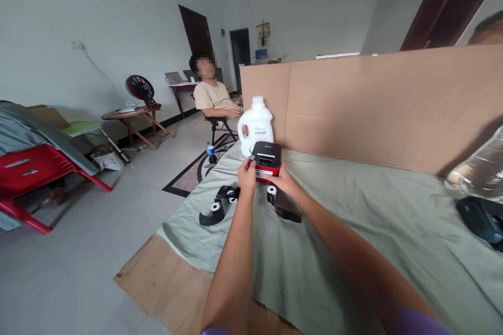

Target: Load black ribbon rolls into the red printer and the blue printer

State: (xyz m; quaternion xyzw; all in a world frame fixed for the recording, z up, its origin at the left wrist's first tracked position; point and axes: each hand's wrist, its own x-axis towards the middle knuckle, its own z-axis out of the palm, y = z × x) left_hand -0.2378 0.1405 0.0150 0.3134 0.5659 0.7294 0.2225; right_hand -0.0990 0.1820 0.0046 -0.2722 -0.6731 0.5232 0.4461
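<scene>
Both my hands are closed around a small black and red label printer [267, 158], held tilted up above the cloth. My left hand [247, 174] grips its left side, the thumb near the front edge. On the lower right side is my right hand [286, 180], its fingers partly hidden behind and under the printer. Just below lies a roll of black ribbon [272, 191], its loose strip unrolled to the right. More black ribbon on white cores [215, 207] lies left of my left forearm. A white detergent bottle [256, 128] stands upright right behind the printer.
A green cloth [393, 220] covers the wooden board [168, 277]. Cardboard [373, 110] stands upright along the back. A plastic-wrapped bundle [481, 167] and a dark object [480, 220] lie far right. A person [214, 95] sits beyond; a red chair [43, 178] is at left.
</scene>
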